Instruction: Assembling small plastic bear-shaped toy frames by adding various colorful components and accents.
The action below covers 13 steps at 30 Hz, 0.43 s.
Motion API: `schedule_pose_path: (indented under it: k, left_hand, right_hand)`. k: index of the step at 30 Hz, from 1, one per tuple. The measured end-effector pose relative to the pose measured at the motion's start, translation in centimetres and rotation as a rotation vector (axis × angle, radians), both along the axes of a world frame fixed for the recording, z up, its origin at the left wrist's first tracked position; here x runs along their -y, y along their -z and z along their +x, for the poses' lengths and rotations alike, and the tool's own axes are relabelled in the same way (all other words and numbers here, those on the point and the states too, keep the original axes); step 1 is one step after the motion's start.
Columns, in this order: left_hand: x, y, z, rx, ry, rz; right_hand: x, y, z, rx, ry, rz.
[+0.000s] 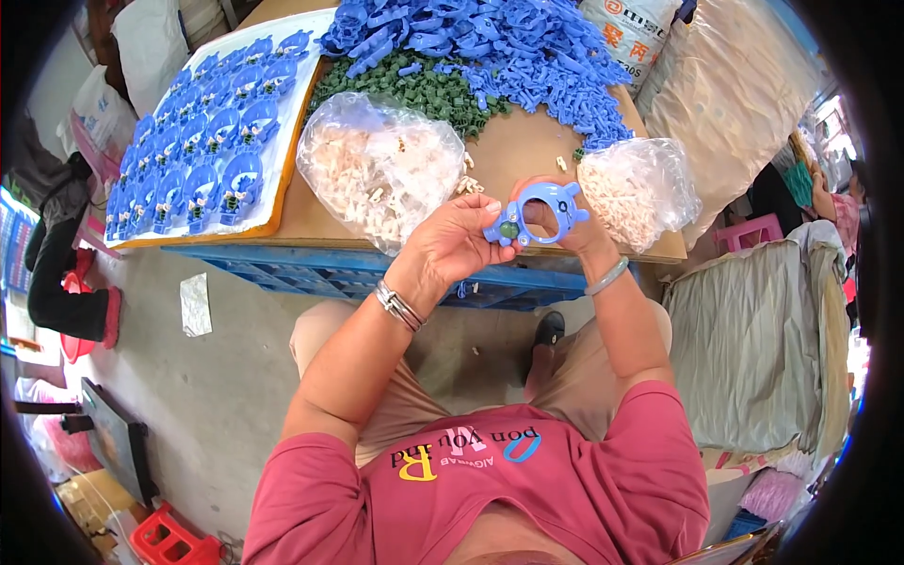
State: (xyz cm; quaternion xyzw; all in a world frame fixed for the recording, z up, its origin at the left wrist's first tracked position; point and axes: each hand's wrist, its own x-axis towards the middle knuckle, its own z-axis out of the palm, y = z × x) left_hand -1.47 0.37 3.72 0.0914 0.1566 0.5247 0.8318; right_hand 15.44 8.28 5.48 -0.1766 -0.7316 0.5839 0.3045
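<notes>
Between my two hands, above the table's near edge, is a blue plastic animal-shaped toy piece with small ears and a large round hole. A dark green part sits on its narrower body end. My left hand pinches that body end between thumb and fingers. Around the ring end, my right hand grips the piece from the right, its fingers partly hidden behind it. Close to my left hand lies a clear bag of small cream-coloured parts. Another clear bag of similar parts lies just beyond my right hand.
A white board at left carries rows of similar blue pieces with green parts. Heaps of blue parts and green parts cover the far tabletop. Blue crates stand beneath the brown table surface. Large sacks stand at right.
</notes>
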Motion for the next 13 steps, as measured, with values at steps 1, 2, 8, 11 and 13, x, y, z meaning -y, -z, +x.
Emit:
schedule_pose_path:
  k: [1,2,8,11,13]
  left_hand:
    - [0.0,0.0,0.0,0.008,-0.012,-0.021]
    - [0.0,-0.1,0.0,0.008,-0.01,-0.02]
    - [-0.1,0.2,-0.2,-0.023,0.001,0.039]
    - [-0.2,0.4,-0.3,-0.054,0.005,0.047]
    - [-0.3,0.6,-0.3,-0.086,0.023,0.063]
  right_hand:
    - [-0.1,0.3,0.0,-0.015,0.02,0.004]
    - [-0.1,0.4,0.1,-0.03,0.04,0.007]
    - [0.2,-0.1,-0.3,-0.084,-0.014,-0.367]
    - [-0.3,-0.4,-0.1,0.015,-0.047,-0.209]
    - [-0.9,0.1,0.3,0.018,-0.137,-0.209]
